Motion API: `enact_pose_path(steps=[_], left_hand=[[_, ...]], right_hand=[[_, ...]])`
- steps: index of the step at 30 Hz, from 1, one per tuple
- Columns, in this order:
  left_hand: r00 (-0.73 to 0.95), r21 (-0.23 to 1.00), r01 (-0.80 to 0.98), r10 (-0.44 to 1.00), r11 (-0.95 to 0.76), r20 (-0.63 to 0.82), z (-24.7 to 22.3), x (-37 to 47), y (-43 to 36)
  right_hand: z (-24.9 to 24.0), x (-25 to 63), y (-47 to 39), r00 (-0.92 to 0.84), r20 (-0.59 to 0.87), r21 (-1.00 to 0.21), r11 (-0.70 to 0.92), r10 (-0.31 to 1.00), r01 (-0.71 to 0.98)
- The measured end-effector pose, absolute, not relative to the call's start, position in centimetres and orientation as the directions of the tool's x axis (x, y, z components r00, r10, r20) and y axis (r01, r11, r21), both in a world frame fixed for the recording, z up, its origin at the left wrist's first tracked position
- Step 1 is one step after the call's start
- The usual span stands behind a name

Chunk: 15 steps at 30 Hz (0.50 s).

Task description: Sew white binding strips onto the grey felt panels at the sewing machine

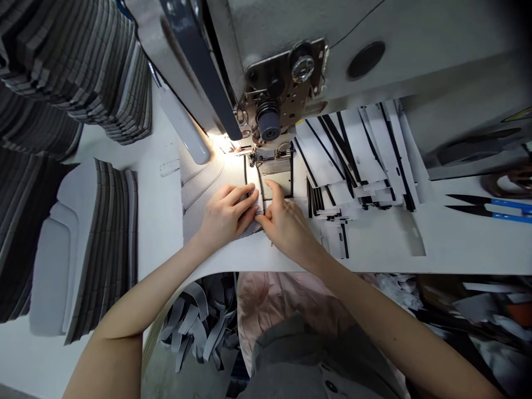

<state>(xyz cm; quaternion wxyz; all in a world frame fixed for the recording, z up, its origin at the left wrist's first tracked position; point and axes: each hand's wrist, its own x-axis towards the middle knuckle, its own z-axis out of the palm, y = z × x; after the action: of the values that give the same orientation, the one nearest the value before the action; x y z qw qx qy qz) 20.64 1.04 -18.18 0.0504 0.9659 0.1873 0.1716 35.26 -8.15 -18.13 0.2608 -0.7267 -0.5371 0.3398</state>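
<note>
A grey quilted fabric panel (203, 191) lies on the table under the lit sewing machine head (270, 124). A narrow white strip (253, 176) with dark edging runs along the panel's right side up to the presser foot (252, 159). My left hand (226, 213) rests on the panel, its fingers closed together on the strip. My right hand (288, 227) is just right of it, with the thumb at the strip's lower end and the index finger bent forward beside the metal plate (276, 183). The right hand's other fingers are folded and partly hidden.
Several white pieces with black edges (344, 149) lie spread at right, with blue-handled thread snips (490, 208) beyond. Stacks of grey panels (100, 249) stand at left. A pale lamp arm (185, 124) hangs near the needle. Grey strips (199, 316) hang below the table edge.
</note>
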Motion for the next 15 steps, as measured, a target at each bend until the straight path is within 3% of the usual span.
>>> enact_pose_path(steps=[4, 7, 10, 13, 15], left_hand=[[0.86, 0.198, 0.345, 0.393, -0.918, 0.325, -18.2, 20.7, 1.1], [0.843, 0.246, 0.347, 0.416, -0.905, 0.342, -18.3, 20.9, 1.1], [0.822, 0.305, 0.365, 0.459, -0.879, 0.338, -18.3, 21.0, 1.0], [0.808, 0.327, 0.387, 0.488, -0.862, 0.331, -18.4, 21.1, 0.9], [0.802, 0.325, 0.391, 0.491, -0.861, 0.339, -18.4, 21.1, 0.8]], right_hand=[[-17.4, 34.9, -8.0, 0.178, -0.238, -0.579, -0.287, 0.955, 0.763], [-17.9, 34.8, -8.7, 0.241, -0.151, -0.435, -0.283, 0.959, 0.855], [-19.1, 34.8, -9.8, 0.238, 0.145, -0.353, -0.175, 0.96, 0.919], [-20.0, 35.1, -10.9, 0.039, 0.504, -0.215, 0.081, 0.863, 0.973], [-20.1, 35.3, -11.5, -0.077, 0.59, -0.135, 0.193, 0.804, 0.972]])
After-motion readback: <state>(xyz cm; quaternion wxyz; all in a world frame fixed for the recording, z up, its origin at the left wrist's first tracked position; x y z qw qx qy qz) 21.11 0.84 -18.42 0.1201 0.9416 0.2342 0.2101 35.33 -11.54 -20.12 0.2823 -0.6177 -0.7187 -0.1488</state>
